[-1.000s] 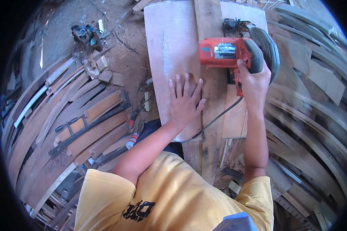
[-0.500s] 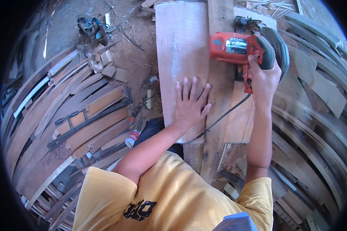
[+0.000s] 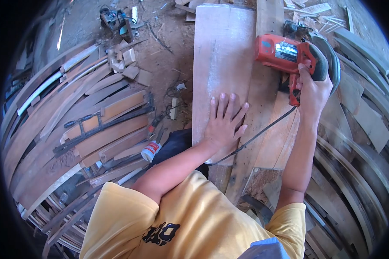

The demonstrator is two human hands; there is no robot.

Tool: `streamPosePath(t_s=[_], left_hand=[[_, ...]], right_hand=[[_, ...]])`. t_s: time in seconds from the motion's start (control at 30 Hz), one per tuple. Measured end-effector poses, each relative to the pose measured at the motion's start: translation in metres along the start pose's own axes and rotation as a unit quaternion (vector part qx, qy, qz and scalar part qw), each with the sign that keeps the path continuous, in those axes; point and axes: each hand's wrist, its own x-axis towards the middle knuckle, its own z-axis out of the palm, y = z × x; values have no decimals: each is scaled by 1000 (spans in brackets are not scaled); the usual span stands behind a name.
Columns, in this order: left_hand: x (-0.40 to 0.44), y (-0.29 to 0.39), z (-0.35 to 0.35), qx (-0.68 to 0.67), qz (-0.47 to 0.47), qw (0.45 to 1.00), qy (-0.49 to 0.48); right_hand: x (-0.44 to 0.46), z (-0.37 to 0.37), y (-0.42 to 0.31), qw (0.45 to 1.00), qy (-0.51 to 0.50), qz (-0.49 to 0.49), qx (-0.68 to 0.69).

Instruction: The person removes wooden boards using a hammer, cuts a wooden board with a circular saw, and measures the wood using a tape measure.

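My left hand (image 3: 224,126) lies flat with spread fingers on a pale wooden board (image 3: 222,56). In my right hand (image 3: 316,93) is the rear handle of a red circular saw (image 3: 275,50), fingers wrapped around the grip. The saw rests to the right of the board, over a darker plank (image 3: 263,97); its blade and base are mostly hidden. A black cord (image 3: 263,133) runs from the handle down and left, across the planks, towards my body. A reddish piece of wood (image 3: 277,144) lies right of the darker plank, below the saw.
Stacked curved and straight timber (image 3: 95,129) fills the left, with a black-framed clamp (image 3: 84,129) on it. Another power tool (image 3: 116,22) sits on the dirt floor. A white-and-red container (image 3: 150,151) stands near my leg. More long planks (image 3: 354,181) lie on the right.
The whole view has shifted, so board, hands and saw appear further right and slightly lower. The pale piece seen beyond the saw no longer shows there. Both hands keep their grip and pose.
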Motion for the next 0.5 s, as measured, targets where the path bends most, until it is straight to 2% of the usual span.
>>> streamPosePath(t_s=[0.2, 0.5], left_hand=[[0, 1, -1, 9, -3, 1000, -24], [0, 0, 2, 3, -3, 999, -32]], right_hand=[[13, 3, 3, 1000, 4, -11, -12], [31, 12, -8, 997, 9, 48, 60]])
